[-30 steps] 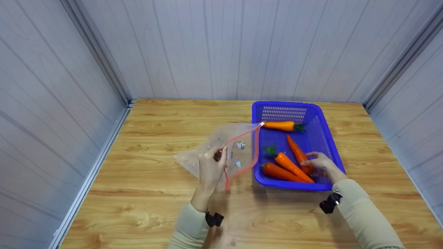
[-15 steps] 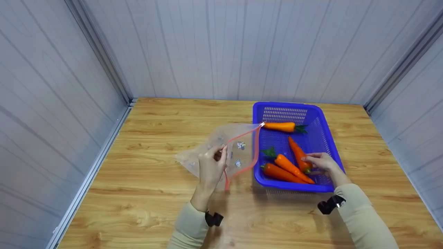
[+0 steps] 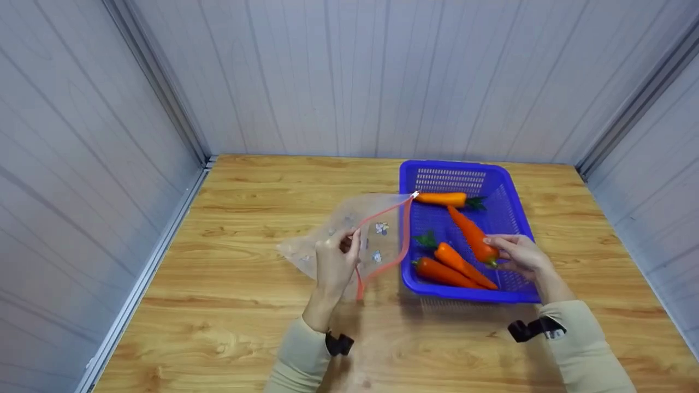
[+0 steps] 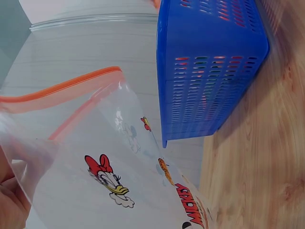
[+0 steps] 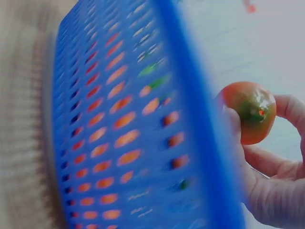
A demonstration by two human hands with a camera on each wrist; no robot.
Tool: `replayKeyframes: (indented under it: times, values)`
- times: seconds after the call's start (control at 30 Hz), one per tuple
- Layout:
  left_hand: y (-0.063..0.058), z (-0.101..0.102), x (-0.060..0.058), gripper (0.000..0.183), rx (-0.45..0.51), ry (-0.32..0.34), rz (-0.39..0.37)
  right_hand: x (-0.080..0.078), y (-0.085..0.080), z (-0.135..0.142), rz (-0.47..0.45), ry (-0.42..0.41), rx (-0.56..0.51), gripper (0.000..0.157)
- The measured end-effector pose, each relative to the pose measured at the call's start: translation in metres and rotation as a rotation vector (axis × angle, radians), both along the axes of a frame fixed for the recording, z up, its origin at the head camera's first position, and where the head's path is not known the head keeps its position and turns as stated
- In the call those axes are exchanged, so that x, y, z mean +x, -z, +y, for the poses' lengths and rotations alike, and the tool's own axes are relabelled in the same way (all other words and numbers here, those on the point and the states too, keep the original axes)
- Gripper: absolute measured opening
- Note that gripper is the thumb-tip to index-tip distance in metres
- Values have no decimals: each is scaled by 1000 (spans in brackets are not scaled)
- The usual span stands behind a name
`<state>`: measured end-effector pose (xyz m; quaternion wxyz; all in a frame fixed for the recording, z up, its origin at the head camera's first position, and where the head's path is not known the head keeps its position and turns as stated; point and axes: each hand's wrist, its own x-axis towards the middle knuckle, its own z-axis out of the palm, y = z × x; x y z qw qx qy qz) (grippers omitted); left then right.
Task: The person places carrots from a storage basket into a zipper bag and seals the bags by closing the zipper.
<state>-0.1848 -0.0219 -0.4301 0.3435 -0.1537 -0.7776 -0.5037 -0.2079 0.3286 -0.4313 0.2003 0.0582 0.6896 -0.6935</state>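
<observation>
Presently right hand (image 3: pixel 519 256) pinches carrot (image 3: pixel 471 232) near stem (image 3: pixel 492 263) — off-centre grip could let tip (image 3: pixel 453 212), toward 11 o'clock, droop; left hand (image 3: pixel 333 267) pinches bag (image 3: pixel 377 243) — limp mouth (image 3: pixel 406 240) may sag.

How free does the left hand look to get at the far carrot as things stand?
Probably not very: the left hand pinches the bag, which in the head view spreads between it and the far carrot.
</observation>
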Motion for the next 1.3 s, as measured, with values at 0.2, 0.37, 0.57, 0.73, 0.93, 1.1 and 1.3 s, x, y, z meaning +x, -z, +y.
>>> replayKeyframes:
  times: [0.2,0.37,0.57,0.73,0.93,1.1,1.3]
  values:
    - [0,0,-2,11,-4,-7,-2,20,-25,-9,56,-98,25,50]
    - [0,1,-3,11,-1,-9,0,39,-44,-15,125,-231,-1,38]
    - [1,2,-3,11,-10,-3,-10,54,-58,-19,191,-353,-2,28]
    - [1,4,-4,11,-9,-8,-12,53,-61,-29,178,-410,3,31]
    - [2,5,-4,11,4,-2,-9,45,-58,-51,141,-429,42,39]
    - [3,4,-4,10,2,-12,2,34,-52,-73,108,-418,64,48]
    - [3,5,-3,10,7,-15,-10,21,-46,-96,44,-393,-1,44]
